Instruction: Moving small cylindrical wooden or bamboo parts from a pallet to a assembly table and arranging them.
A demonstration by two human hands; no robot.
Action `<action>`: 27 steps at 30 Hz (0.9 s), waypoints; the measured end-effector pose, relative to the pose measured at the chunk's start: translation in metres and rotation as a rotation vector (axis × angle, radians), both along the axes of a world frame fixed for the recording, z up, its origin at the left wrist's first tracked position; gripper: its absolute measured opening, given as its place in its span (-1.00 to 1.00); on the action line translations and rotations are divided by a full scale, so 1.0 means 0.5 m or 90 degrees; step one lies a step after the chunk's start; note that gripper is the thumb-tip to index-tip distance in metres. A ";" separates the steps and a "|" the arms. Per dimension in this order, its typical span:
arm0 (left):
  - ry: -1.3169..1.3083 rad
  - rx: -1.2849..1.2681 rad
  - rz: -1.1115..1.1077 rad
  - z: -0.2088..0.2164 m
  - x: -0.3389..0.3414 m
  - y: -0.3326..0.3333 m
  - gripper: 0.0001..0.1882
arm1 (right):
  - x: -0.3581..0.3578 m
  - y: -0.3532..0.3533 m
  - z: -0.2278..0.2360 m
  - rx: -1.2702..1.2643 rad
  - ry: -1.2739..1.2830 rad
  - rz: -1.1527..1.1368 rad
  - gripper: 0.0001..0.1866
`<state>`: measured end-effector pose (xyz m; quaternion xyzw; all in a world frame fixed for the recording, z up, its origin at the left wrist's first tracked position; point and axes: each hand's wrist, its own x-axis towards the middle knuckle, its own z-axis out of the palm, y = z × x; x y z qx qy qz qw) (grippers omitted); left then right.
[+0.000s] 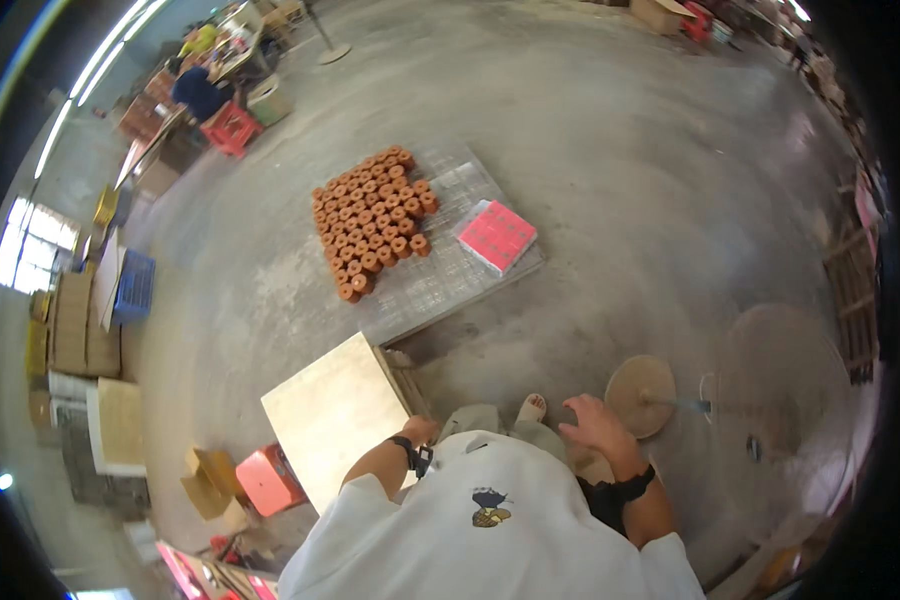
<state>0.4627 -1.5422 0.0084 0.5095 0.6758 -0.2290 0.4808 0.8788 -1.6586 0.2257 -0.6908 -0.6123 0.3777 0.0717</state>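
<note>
My left hand (421, 430) hangs low by the right edge of a stack of flat sheets with a pale yellowish top (335, 405). Its fingers are mostly hidden, and I cannot make out whether it touches the stack. My right hand (596, 424) is out to the right of my body, fingers apart, with nothing in it. Ahead, many orange-brown cylinders with holes in their tops (375, 215) stand close together on a low grey platform (440, 295). A red, square, plastic-wrapped pack (500, 236) lies on the same platform, right of the cylinders.
A pedestal fan's round base (641, 396) stands close to my right hand. Left of the sheet stack are a red stool (270, 480) and an open cardboard box (212, 474). Far left, a person (200, 90) sits on a red stool (232, 128) at a cluttered table.
</note>
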 end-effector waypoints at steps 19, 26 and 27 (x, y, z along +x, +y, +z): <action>-0.023 0.301 0.233 0.047 -0.239 0.371 -0.59 | 0.008 0.579 -0.130 -0.150 -0.048 0.226 -0.52; -0.029 0.302 0.314 -0.055 -0.297 0.586 -0.60 | 0.054 0.742 -0.141 -0.286 -0.150 0.120 -0.49; -0.019 0.303 0.319 -0.069 -0.295 0.613 -0.61 | 0.054 0.774 -0.145 -0.293 -0.162 0.115 -0.49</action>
